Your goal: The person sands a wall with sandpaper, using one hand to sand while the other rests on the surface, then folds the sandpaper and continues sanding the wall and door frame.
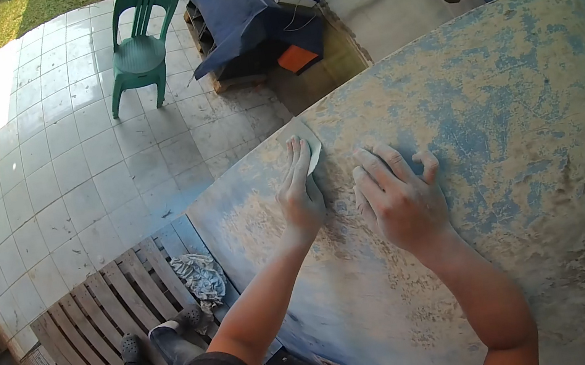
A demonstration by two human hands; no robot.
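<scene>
A large panel (484, 127) with patchy blue and tan, dust-covered paint lies in front of me. My left hand (300, 189) is near its far left edge, fingers together and pressed down on a pale sheet of sandpaper (313, 149) whose right edge curls up. To the right, my right hand (403, 199) rests on the panel with fingers bent and apart, the little finger raised. I see nothing in it, though its palm side is hidden. Whitish dust covers both hands.
A green plastic chair (138, 53) stands on the tiled floor (70, 150). Beside it, a dark blue tarp (226, 16) covers a pallet stack. Below left are a slatted wooden platform (91, 317), a crumpled cloth (200, 275) and feet in clogs (130, 347).
</scene>
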